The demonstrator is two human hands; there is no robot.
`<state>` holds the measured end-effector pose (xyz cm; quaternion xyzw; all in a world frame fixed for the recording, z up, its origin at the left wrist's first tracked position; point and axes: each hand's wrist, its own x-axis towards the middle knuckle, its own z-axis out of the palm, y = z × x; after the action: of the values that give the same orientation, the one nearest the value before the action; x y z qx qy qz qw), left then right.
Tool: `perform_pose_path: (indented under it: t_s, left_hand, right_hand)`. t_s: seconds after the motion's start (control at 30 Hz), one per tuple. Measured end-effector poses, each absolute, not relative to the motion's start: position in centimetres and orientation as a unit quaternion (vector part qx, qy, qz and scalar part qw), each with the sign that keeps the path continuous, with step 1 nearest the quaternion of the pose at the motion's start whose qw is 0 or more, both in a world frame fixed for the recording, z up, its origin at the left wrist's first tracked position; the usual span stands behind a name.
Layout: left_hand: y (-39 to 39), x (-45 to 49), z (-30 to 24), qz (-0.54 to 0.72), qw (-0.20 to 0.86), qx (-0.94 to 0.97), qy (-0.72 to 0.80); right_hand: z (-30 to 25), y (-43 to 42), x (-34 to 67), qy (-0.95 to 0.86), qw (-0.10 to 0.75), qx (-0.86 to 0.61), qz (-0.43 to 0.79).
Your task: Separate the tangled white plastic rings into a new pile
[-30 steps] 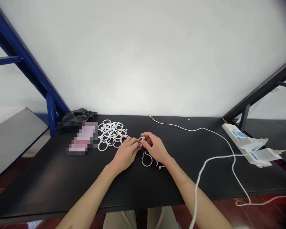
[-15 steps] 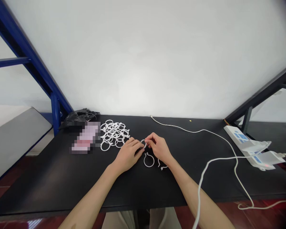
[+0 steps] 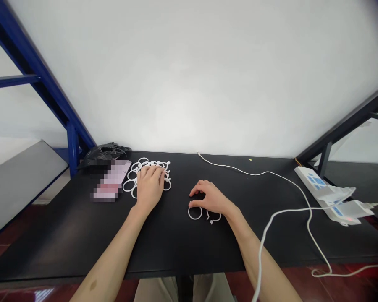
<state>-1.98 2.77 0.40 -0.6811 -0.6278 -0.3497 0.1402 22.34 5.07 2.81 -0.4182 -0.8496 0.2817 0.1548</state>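
My left hand (image 3: pixel 150 184) lies palm down over a pile of white plastic ring clips (image 3: pixel 129 185), its fingers spread and nothing visibly gripped. Part of the pile is hidden beneath it. My right hand (image 3: pixel 212 198) is open, with thumb and forefinger curved apart and no ring between them. Just under its thumb, a single white ring clip (image 3: pixel 195 218) rests on the black tabletop (image 3: pixel 176 247). Beside that one, an opened white clip (image 3: pixel 216 220) lies partly covered by the right hand.
A pale pink printed packet (image 3: pixel 113 182), partly blurred, and a crumpled black plastic bag (image 3: pixel 105 153) lie left of the pile. At the right, a white power strip (image 3: pixel 318 188) holds plugs. A white cable (image 3: pixel 264 235) loops over the right forearm's side.
My left hand has moved left from the middle onto the pile. The ring held between both hands is gone from between them. My right hand has opened and dropped slightly.
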Motion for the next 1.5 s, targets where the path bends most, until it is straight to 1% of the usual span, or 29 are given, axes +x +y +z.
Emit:
perform_pose_path:
  t_s: [0.13, 0.3, 0.4, 0.5, 0.6, 0.67, 0.8, 1.0, 1.17, 1.37, 1.5]
  left_hand:
    - [3.5, -2.8, 0.0, -0.328, 0.146, -0.666, -0.654]
    - [2.8, -2.3, 0.3, -0.390, 0.166, -0.667, -0.613]
    - [1.8, -0.6, 0.7, -0.420, 0.102, -0.731, -0.529]
    - [1.0, 1.4, 0.7, -0.413, 0.017, -0.780, -0.470]
    - [0.5, 2.8, 0.4, -0.408, -0.031, -0.792, -0.453]
    - [0.4, 3.1, 0.3, -0.399, -0.053, -0.799, -0.447]
    - [0.4, 2.9, 0.2, -0.367, -0.081, -0.818, -0.435]
    - [0.6, 2.8, 0.0, -0.332, -0.074, -0.833, -0.436]
    - [0.6, 2.8, 0.1, -0.313, -0.079, -0.836, -0.444]
    - [0.5, 2.9, 0.2, -0.303, -0.086, -0.835, -0.451]
    - [0.7, 2.8, -0.1, -0.302, -0.078, -0.834, -0.456]
  right_hand:
    - [2.7, 5.1, 22.2, -0.841, 0.160, -0.418, 0.305]
    - [2.2, 4.9, 21.4, -0.801, 0.210, -0.431, 0.357]
    - [2.2, 4.8, 21.1, -0.768, 0.264, -0.452, 0.369]
    - [2.1, 4.9, 21.0, -0.723, 0.341, -0.465, 0.380]
    - [1.7, 5.2, 20.9, -0.660, 0.406, -0.450, 0.444]
    - [1.6, 5.2, 20.7, -0.619, 0.428, -0.434, 0.496]
    - [1.7, 4.9, 20.3, -0.587, 0.428, -0.422, 0.543]
    - [1.8, 4.9, 20.3, -0.640, 0.401, -0.442, 0.483]
    - [1.7, 5.1, 20.3, -0.630, 0.399, -0.420, 0.517]
    - [1.6, 5.1, 20.4, -0.674, 0.390, -0.432, 0.454]
    - [1.6, 5.1, 20.3, -0.670, 0.386, -0.436, 0.460]
